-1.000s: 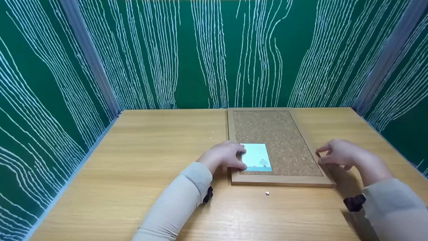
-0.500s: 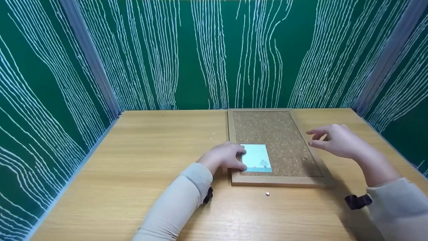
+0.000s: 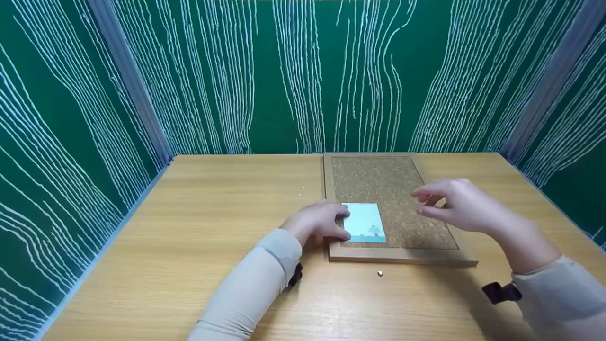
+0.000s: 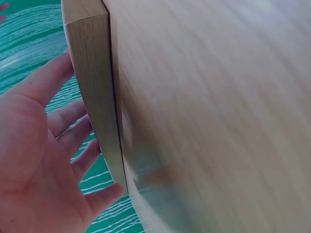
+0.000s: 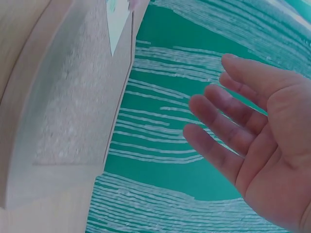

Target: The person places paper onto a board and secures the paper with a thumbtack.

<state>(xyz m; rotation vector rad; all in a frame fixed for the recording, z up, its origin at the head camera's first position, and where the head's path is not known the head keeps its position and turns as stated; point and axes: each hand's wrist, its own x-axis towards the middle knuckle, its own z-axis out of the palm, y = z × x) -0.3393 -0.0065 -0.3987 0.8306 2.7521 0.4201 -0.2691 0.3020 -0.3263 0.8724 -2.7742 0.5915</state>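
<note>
A pale blue-green paper sheet (image 3: 364, 222) with a small printed picture near its lower edge lies on the near left part of the cork board (image 3: 369, 177). My left hand (image 3: 318, 219) reaches over the wooden frame, its thumb and fingertips resting on the sheet's left edge. In the left wrist view its fingers (image 4: 65, 116) show behind the frame's side (image 4: 90, 73). My right hand (image 3: 461, 203) is raised over the board's right side, fingers bent loosely. The right wrist view shows no thing in that hand's palm or fingers (image 5: 214, 111).
The framed board lies on a wooden table (image 3: 213, 213), lengthwise away from me. A small shiny round piece (image 3: 380, 273) is on the table just in front of the frame. Tiny pale specks lie left of the board. Green walls with white lines (image 3: 293, 76) enclose the table.
My right hand has lifted from beside the board's right edge and moved left over the cork. My left hand and the sheet have stayed in place.
</note>
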